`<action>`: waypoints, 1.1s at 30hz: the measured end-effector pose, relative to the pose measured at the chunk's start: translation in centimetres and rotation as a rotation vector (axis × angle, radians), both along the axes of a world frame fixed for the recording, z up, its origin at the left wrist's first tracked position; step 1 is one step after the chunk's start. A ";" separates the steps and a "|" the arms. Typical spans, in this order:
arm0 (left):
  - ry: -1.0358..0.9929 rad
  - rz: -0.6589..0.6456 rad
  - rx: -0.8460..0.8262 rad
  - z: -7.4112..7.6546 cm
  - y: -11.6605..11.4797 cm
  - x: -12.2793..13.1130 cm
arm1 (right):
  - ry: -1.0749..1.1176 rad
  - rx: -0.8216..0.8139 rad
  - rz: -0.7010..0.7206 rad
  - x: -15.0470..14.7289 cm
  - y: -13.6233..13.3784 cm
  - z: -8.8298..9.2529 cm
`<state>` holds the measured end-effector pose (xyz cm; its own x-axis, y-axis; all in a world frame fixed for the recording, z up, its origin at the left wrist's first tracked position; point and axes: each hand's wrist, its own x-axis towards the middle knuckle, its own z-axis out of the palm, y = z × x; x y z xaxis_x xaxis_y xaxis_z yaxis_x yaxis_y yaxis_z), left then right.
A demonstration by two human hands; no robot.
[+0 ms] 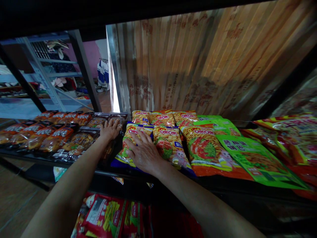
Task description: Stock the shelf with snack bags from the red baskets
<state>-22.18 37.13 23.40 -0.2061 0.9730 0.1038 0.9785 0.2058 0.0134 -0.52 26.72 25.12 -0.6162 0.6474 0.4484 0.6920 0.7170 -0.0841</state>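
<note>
My right hand [143, 150] lies with fingers spread on a yellow and blue snack bag [126, 157] in the front row of the shelf. Farther left, my left hand [110, 129] rests with its fingers stretched out on dark brown snack packs [119, 119]; part of them is hidden under it. Another yellow and blue snack bag [170, 145] stands just right of my right hand, followed by an orange-bottomed noodle snack bag [208, 148]. Behind these is a back row of similar yellow bags [162, 118].
Orange and brown packs [56, 137] fill the shelf's left end. Green packs [260, 158] and red-yellow bags [297, 138] lie to the right. Red bags [106, 211] sit on a lower level. A corrugated sheet [185, 62] backs the shelf, and a dark post [85, 72] stands at left.
</note>
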 end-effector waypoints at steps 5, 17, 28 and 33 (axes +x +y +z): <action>0.030 -0.037 0.009 0.7 -0.6 0.1 | -0.006 -0.011 0.002 -0.1 0.0 0.1; -0.128 -0.241 0.225 2.9 -3.9 3.0 | 0.032 -0.013 0.010 -0.2 0.0 0.1; -0.152 -0.284 0.473 1.6 -14.5 10.9 | 0.063 -0.157 -0.191 3.2 4.2 4.4; -0.009 -0.312 0.473 0.5 -15.5 13.1 | -0.195 -0.218 -0.212 3.4 9.6 6.5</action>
<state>-9.12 21.64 23.85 0.0804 0.8359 0.5429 0.9914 -0.1233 0.0429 2.89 36.33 31.64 -0.5189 0.8372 0.1728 0.8413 0.5360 -0.0707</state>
